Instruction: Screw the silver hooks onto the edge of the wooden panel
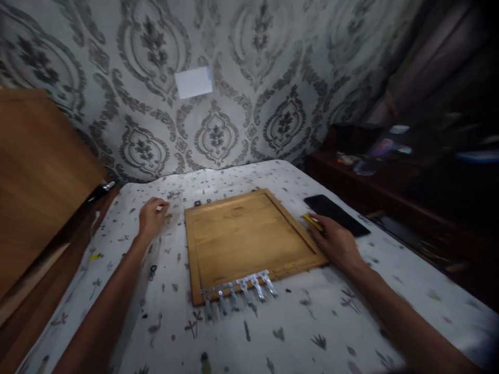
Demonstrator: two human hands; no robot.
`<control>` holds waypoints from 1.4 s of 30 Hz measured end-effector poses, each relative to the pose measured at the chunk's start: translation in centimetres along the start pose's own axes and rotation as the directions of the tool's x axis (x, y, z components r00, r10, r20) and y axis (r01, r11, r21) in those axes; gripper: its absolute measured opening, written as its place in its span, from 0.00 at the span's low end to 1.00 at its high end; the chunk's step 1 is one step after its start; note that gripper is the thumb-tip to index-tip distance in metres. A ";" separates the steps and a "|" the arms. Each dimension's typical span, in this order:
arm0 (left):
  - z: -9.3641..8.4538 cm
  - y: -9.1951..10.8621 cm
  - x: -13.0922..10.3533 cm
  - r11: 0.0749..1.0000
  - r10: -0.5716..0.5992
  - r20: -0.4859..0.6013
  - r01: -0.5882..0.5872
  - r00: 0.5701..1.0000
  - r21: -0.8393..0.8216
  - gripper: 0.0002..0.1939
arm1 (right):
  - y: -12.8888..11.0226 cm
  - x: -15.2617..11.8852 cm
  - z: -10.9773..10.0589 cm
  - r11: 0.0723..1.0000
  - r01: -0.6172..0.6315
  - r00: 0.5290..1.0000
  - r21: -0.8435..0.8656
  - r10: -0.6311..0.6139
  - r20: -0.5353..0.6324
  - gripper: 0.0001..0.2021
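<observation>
A square wooden board (237, 234) with a raised frame lies flat on a white patterned cloth. Along its near edge sits a row of several shiny metal clips (245, 291), their ends hanging over the border. To the left of the board, my left hand (152, 217) is raised over the cloth with thumb and fingertips pinched together; anything between them is too small to make out. My right hand (340, 243) is at the board's right edge, its fingers closed on a small yellow object (313, 222) whose kind is blurred. A black flat panel (336, 214) lies just beyond that hand.
A large wooden panel (42, 176) leans at the left. Small dark pieces (197, 203) lie behind the board, and a yellow scrap (95, 256) lies near the left edge. A plastic bottle (376, 156) stands on dark furniture at right. White paper (194, 82) hangs on the patterned wall.
</observation>
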State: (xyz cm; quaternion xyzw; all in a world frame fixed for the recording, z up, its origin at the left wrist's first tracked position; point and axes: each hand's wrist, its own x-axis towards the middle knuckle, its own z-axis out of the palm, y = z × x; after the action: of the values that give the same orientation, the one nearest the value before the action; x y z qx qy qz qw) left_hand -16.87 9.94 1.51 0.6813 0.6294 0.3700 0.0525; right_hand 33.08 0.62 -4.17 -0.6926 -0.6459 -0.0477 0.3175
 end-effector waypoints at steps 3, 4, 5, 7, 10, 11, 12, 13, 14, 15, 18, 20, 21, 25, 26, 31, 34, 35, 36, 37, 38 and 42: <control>-0.4 2.2 -1.5 0.983 -0.005 0.017 0.008 1.000 -0.184 0.10 | 0.1 -0.4 0.1 1.000 0.016 0.998 0.011 -0.016 0.056 0.19; -0.5 3.0 -2.1 0.970 -0.005 0.044 0.016 0.999 -0.242 0.11 | 0.1 -0.5 0.1 1.000 0.015 0.997 0.010 -0.015 0.070 0.19; -0.5 3.8 -2.7 0.955 -0.001 0.073 0.023 0.997 -0.294 0.12 | 0.2 -0.5 0.2 1.000 0.012 0.997 0.008 -0.012 0.081 0.19; -0.5 5.6 -4.1 0.929 0.019 0.135 0.032 0.991 -0.369 0.14 | 0.3 -0.6 0.2 1.000 0.003 0.995 0.009 -0.004 0.097 0.19; -0.2 8.5 -6.1 0.909 0.038 0.231 0.063 0.972 -0.413 0.14 | 0.3 -0.7 0.3 1.000 -0.012 0.995 0.025 0.009 0.104 0.18; -0.1 9.5 -6.7 0.899 0.037 0.277 0.089 0.960 -0.430 0.14 | 0.2 -0.8 0.3 0.999 -0.015 0.994 0.037 0.011 0.105 0.18; 0.0 10.6 -7.2 0.887 0.048 0.319 0.107 0.946 -0.449 0.15 | 0.2 -0.8 0.3 0.998 -0.018 0.994 0.052 0.012 0.106 0.18; 0.2 11.6 -7.7 0.874 0.059 0.359 0.126 0.931 -0.469 0.15 | 0.1 -0.8 0.3 0.997 -0.020 0.994 0.070 0.012 0.108 0.17; 0.3 12.7 -8.1 0.864 0.071 0.387 0.137 0.919 -0.484 0.15 | 0.1 -0.9 0.3 0.996 -0.020 0.994 0.091 0.010 0.110 0.17; 0.4 13.7 -8.4 0.861 0.090 0.411 0.137 0.907 -0.490 0.15 | 0.0 -0.9 0.2 0.993 -0.022 0.994 0.113 0.009 0.110 0.16; 0.8 16.3 -9.1 0.852 0.156 0.481 0.129 0.863 -0.508 0.14 | -0.4 -0.9 -0.6 0.982 -0.024 0.996 0.188 0.008 0.088 0.15; 1.2 17.7 -9.5 0.838 0.194 0.509 0.128 0.838 -0.531 0.13 | -1.3 -1.0 -1.6 0.968 -0.005 0.998 0.252 -0.010 0.061 0.14; 1.3 18.2 -9.7 0.831 0.211 0.520 0.128 0.827 -0.541 0.13 | -1.9 -1.2 -2.2 0.956 0.016 0.998 0.294 -0.033 0.053 0.14; 1.8 20.1 -10.6 0.818 0.255 0.559 0.132 0.789 -0.560 0.11 | -5.8 -3.1 -4.8 0.842 0.132 0.964 0.522 -0.232 0.131 0.14; 1.8 20.5 -10.8 0.817 0.264 0.570 0.134 0.778 -0.561 0.10 | -6.8 -3.9 -5.4 0.808 0.147 0.950 0.570 -0.276 0.146 0.15; 1.9 21.6 -11.3 0.816 0.295 0.653 0.172 0.698 -0.553 0.10 | -10.0 -7.0 -6.6 0.526 0.002 0.921 0.851 -0.332 0.203 0.14; 2.4 21.7 -11.2 0.813 0.278 0.688 0.218 0.670 -0.540 0.12 | -10.4 -8.1 -6.5 0.470 -0.070 0.938 0.880 -0.268 0.218 0.12; 2.6 21.8 -11.1 0.808 0.277 0.694 0.230 0.664 -0.542 0.13 | -10.4 -8.3 -6.4 0.453 -0.088 0.940 0.887 -0.257 0.224 0.11; 2.9 21.8 -11.1 0.803 0.280 0.701 0.240 0.655 -0.545 0.14 | -10.3 -8.5 -6.4 0.437 -0.098 0.940 0.894 -0.254 0.227 0.11; 3.1 21.9 -11.1 0.798 0.287 0.711 0.251 0.642 -0.548 0.14 | -10.3 -8.6 -6.4 0.423 -0.098 0.938 0.901 -0.263 0.225 0.10; 3.3 22.0 -11.1 0.793 0.292 0.723 0.264 0.626 -0.549 0.15 | -10.2 -8.8 -6.5 0.416 -0.090 0.934 0.905 -0.279 0.221 0.09; 4.2 22.5 -11.3 0.794 0.279 0.753 0.298 0.596 -0.530 0.15 | -9.8 -9.5 -6.7 0.447 -0.070 0.900 0.892 -0.357 0.249 0.09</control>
State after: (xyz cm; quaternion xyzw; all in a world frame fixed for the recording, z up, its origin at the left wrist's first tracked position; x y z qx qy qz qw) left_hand 4.66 -3.09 5.58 0.7136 0.3864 0.2041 0.5476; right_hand 24.76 -11.31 0.34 -0.3607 -0.6832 0.4105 0.4843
